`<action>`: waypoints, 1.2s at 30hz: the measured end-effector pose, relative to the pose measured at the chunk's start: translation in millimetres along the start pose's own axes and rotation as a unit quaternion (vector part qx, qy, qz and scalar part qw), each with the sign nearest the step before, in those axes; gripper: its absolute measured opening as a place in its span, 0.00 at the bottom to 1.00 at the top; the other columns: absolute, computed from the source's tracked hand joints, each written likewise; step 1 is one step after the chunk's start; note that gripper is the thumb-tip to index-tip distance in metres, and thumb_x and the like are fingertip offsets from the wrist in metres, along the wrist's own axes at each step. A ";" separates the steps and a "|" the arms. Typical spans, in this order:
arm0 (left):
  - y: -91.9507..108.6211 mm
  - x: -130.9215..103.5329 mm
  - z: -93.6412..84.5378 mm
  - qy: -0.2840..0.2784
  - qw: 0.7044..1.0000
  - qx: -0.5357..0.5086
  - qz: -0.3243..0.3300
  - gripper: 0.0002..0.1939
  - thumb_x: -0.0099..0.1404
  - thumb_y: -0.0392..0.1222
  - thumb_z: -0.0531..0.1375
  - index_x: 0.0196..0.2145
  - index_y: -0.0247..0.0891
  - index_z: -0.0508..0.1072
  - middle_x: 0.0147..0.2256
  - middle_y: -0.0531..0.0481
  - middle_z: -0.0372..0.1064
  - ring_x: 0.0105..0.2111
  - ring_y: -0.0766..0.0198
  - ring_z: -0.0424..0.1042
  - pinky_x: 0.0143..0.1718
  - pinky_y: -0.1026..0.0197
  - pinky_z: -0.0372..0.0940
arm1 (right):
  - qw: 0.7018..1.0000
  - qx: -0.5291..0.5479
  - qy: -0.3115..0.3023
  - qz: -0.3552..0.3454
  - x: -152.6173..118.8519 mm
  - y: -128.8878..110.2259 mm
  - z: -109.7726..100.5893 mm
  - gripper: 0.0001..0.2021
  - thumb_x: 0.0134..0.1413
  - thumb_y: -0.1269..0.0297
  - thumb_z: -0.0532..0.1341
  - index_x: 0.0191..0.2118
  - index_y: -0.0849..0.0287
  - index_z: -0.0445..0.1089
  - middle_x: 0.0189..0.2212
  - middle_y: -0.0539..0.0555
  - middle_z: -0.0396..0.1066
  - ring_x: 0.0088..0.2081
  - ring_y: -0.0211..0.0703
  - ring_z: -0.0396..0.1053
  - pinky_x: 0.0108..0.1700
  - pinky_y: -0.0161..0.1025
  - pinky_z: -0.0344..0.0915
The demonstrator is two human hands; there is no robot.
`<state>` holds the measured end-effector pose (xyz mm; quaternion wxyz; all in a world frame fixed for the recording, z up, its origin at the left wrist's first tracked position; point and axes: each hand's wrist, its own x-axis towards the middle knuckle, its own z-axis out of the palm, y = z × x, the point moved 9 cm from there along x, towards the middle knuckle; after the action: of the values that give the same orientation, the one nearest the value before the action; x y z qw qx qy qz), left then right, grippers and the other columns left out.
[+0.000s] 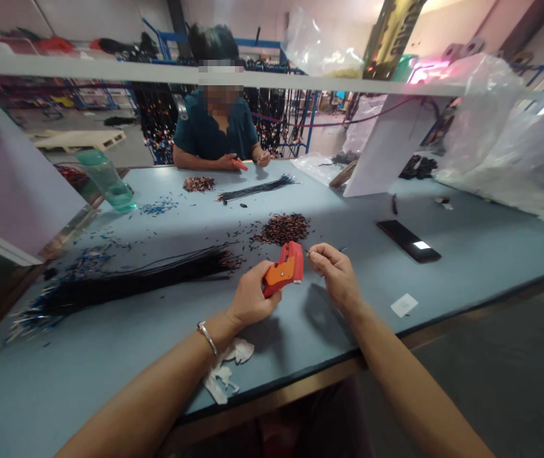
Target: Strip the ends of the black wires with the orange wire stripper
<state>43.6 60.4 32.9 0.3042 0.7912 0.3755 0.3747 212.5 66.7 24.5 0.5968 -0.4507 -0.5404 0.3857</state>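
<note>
My left hand (255, 296) is wrapped round the handles of a red and orange wire stripper (288, 268), held above the table with its head tilted up. Just right of the tool, my right hand (336, 273) pinches a thin black wire (306, 252); its tip points toward the stripper's jaws, and the rest is mostly hidden by my fingers. Behind the tool lies a pile of small black and copper-coloured pieces (284, 228). To the left stretches a thick bundle of black wires (123, 286), with blue and silvery ends at its far left.
Across the table (348, 222) a co-worker (217, 127) holds an orange tool beside a smaller wire bundle (255, 189). A phone (409, 241) and a white card (404, 305) lie at right. A bottle (107, 181) stands back left; crumpled tissue (226, 369) lies near the front edge.
</note>
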 end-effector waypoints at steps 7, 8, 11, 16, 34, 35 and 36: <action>-7.2 -6.4 30.5 -0.165 0.899 -0.397 -0.081 0.15 0.53 0.43 0.61 0.38 0.35 0.66 0.25 0.55 0.57 0.26 0.67 0.58 0.30 0.62 0.54 | 0.998 -0.048 0.007 -0.036 -2.1 -14.0 2.2 0.08 0.53 0.58 0.61 0.32 0.57 0.69 0.20 0.45 0.62 0.22 0.33 0.56 0.26 0.33 0.54; -7.8 -6.6 32.8 -0.172 0.879 -0.436 -0.091 0.16 0.52 0.42 0.60 0.39 0.35 0.66 0.25 0.55 0.57 0.26 0.67 0.59 0.31 0.61 0.55 | 0.997 -0.063 0.021 -0.045 -2.7 -16.8 -0.4 0.08 0.52 0.58 0.62 0.32 0.57 0.70 0.20 0.46 0.62 0.22 0.33 0.56 0.26 0.33 0.54; -6.6 -8.4 40.2 -0.202 0.810 -0.536 -0.126 0.19 0.52 0.38 0.59 0.43 0.35 0.68 0.24 0.55 0.57 0.25 0.67 0.60 0.32 0.59 0.57 | 0.993 -0.098 0.048 -0.056 -4.2 -21.1 -5.9 0.08 0.53 0.59 0.61 0.32 0.58 0.72 0.23 0.47 0.64 0.25 0.34 0.56 0.28 0.33 0.55; 2.4 -16.1 49.4 -0.273 0.752 -0.578 -0.161 0.21 0.51 0.37 0.58 0.45 0.32 0.69 0.26 0.53 0.57 0.24 0.67 0.60 0.30 0.59 0.56 | 0.994 -0.099 0.032 -0.042 -4.5 -15.2 -4.8 0.09 0.56 0.58 0.58 0.35 0.58 0.71 0.22 0.46 0.61 0.23 0.33 0.54 0.26 0.33 0.53; -1.0 -20.6 53.7 -0.284 0.720 -0.603 -0.193 0.24 0.44 0.30 0.59 0.42 0.35 0.67 0.34 0.49 0.64 0.29 0.65 0.67 0.36 0.57 0.61 | 0.985 -0.150 0.038 -0.076 -5.8 -26.3 -1.1 0.08 0.55 0.59 0.59 0.32 0.58 0.69 0.21 0.46 0.62 0.23 0.34 0.57 0.26 0.33 0.56; -3.6 -19.5 52.7 -0.270 0.728 -0.599 -0.195 0.25 0.45 0.30 0.59 0.43 0.35 0.67 0.35 0.49 0.65 0.31 0.64 0.68 0.38 0.55 0.62 | 0.985 -0.149 0.036 -0.075 -5.7 -25.8 -0.9 0.08 0.55 0.59 0.58 0.32 0.58 0.69 0.21 0.46 0.63 0.23 0.34 0.57 0.26 0.33 0.56; -5.9 -18.7 51.8 -0.258 0.735 -0.595 -0.198 0.25 0.45 0.30 0.59 0.44 0.34 0.67 0.36 0.48 0.66 0.32 0.63 0.69 0.40 0.52 0.63 | 0.985 -0.148 0.035 -0.075 -5.8 -25.8 -0.9 0.08 0.56 0.60 0.58 0.33 0.58 0.69 0.21 0.46 0.63 0.23 0.33 0.57 0.26 0.33 0.56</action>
<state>75.8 37.8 -6.1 0.8655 0.4230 0.1310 0.2341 212.0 53.4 47.4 0.5693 -0.5055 -0.6025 0.2394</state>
